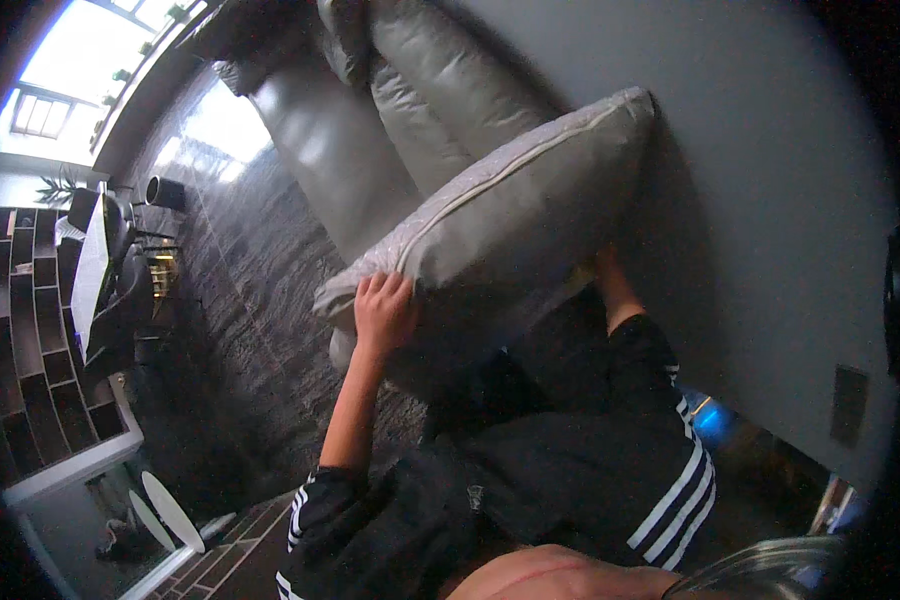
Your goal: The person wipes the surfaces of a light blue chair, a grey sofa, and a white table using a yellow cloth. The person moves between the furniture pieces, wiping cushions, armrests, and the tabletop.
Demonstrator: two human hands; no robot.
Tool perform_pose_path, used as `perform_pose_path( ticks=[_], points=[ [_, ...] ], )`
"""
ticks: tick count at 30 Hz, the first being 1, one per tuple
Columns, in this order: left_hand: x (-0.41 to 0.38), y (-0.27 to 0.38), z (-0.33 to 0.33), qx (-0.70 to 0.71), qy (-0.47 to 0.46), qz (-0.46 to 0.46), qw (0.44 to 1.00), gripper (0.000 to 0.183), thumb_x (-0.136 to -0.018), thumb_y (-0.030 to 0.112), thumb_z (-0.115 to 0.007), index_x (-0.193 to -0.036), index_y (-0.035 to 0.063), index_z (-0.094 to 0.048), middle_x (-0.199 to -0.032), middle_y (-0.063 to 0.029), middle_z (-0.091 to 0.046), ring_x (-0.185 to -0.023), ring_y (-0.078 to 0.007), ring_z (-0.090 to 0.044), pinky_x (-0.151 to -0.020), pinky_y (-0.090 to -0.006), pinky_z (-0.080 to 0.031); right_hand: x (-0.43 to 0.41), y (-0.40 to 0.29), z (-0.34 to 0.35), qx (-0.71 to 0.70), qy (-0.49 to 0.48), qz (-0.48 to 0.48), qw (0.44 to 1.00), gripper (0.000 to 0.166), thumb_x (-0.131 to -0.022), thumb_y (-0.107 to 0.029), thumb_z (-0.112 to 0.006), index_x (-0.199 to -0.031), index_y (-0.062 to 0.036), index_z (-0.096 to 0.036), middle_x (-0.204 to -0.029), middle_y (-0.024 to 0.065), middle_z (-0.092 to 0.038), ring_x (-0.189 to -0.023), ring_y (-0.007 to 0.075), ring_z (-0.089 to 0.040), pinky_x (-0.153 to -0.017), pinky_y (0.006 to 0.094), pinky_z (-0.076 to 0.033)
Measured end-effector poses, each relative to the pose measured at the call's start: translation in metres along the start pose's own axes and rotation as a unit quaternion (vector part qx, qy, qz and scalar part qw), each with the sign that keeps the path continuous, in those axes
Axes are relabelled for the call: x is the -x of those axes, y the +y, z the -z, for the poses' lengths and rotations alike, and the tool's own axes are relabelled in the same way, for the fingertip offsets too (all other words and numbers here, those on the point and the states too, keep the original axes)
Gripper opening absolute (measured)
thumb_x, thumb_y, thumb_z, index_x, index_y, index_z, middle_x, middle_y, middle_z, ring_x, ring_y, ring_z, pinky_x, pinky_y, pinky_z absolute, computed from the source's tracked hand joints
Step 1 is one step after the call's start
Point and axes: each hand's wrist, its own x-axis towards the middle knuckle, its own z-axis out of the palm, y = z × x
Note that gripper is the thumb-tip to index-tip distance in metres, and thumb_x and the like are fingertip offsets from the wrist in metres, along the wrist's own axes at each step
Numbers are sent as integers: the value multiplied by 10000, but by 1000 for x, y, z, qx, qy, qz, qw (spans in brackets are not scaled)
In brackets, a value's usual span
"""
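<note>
A large grey leather sofa cushion (525, 210) is tilted up in front of me, its pale patterned fabric side facing the sofa. Light piping or a zip runs along the seam between the two materials. My left hand (384, 309) grips the cushion's near left corner, fingers over the edge. At the lower right of the cushion, my right hand (604, 271) is at its underside in shadow, the fingers mostly hidden. Behind the cushion stretches a grey leather sofa (330, 150) with plump backrests, partly covered by the cushion.
A grey wall (765, 187) rises close on the right. Dark marbled floor (232, 247) runs along the sofa's left. Farther left are a white-topped table (90, 277) with dark chairs, a dark round bin-like container (165, 193) and brick-patterned tiling (26, 322). A round white object (172, 511) stands lower left.
</note>
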Motion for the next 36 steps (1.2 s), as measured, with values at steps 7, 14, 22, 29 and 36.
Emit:
perform_pose_path(
  ticks=[7,14,22,29,36],
  points=[
    [53,-42,-35,43,51,172,983,438,-726,268,-778,-1061,53,-595,-1079,-126,-605,-1063,-355,-552,-917,-463,-446,36,-34,-1,-198,78,-2,977,631,-968,-390,-560,-1478,-60,-387,-1459,161,-446,-1306,307,-448,-1054,438,-405],
    [89,-54,-7,87,122,129,980,531,-793,262,-751,-1252,71,-564,-1295,-131,-577,-1259,-331,-504,-1067,-492,-369,176,-7,-11,-539,-11,-96,837,645,-949,-481,-589,-1429,-72,-452,-1413,133,-493,-1261,281,-491,-981,456,-465],
    [294,-95,17,445,-18,290,847,513,-884,261,-701,-1310,36,-526,-1278,-163,-586,-1184,-311,-569,-1015,-398,-436,484,-137,-115,-544,-425,-201,695,505,-989,-406,-442,-1374,-85,-507,-1393,106,-539,-1286,297,-501,-1101,465,-380],
    [368,-119,109,694,68,375,611,440,-880,164,-695,-1266,12,-550,-1075,-30,-638,-965,-113,-588,-865,-280,-480,593,-307,-184,-571,-613,-44,545,488,-1027,-347,-344,-1371,-37,-497,-1332,142,-583,-1212,300,-574,-1068,476,-427],
    [379,-176,173,531,213,382,726,247,-913,86,-672,-1143,0,-646,-961,-44,-694,-858,-89,-629,-757,-248,-512,629,-364,-244,-567,-608,-87,548,479,-1018,-362,-358,-1324,-38,-530,-1288,140,-613,-1187,297,-589,-1057,463,-433]
  ],
)
